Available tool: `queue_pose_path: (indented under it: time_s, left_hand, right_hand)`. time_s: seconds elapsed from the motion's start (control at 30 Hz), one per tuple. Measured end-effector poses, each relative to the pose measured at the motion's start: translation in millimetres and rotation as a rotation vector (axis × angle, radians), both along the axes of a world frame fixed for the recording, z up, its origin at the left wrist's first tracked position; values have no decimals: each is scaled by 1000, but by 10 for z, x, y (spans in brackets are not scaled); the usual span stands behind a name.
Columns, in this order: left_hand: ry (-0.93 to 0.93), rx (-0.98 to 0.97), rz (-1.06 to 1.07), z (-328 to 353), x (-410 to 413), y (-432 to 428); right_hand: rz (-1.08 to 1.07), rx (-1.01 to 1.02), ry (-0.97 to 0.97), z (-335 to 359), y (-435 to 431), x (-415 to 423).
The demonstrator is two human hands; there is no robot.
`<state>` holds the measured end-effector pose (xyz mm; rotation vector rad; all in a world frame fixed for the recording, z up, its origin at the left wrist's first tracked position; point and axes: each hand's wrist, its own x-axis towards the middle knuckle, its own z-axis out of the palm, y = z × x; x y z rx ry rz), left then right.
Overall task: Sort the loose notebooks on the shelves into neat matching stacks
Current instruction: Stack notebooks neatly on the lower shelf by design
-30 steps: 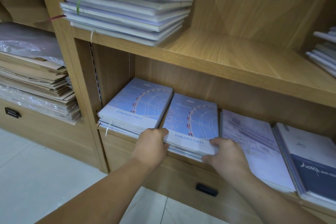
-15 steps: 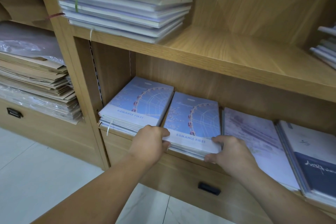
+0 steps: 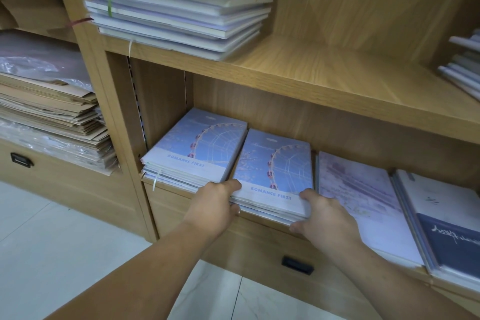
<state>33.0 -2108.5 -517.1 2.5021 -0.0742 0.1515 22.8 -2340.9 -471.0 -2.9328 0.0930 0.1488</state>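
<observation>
While both my hands clamp its near edge, the Ferris-wheel stack lies flat on the lower shelf, its top cover reading ROMANCE FIRST. My left hand grips the corner at seven o'clock, thumb on the cover and fingers curled beneath. My right hand grips the corner at five o'clock the same way.

At nine o'clock, just beside it, a matching stack shows the same cover, angled a little off line. At three o'clock lies a pale lilac stack, and beyond that the navy-banded notebooks.

At twelve o'clock runs the upper shelf; at eleven o'clock on it sits a tall, uneven pile of white notebooks. At six o'clock, a black drawer handle. Far out at nine o'clock, in the next bay, lies a brown paper pile.
</observation>
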Motion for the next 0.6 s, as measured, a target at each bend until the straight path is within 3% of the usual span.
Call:
queue_pose_path:
  time_s: [0.47, 0.6]
  left_hand:
    - [-48, 230, -45, 6, -36, 3]
    - [-86, 216, -43, 127, -240, 74]
  right_hand:
    - [-5, 39, 21, 38, -27, -8]
    - [-71, 80, 31, 250, -89, -97]
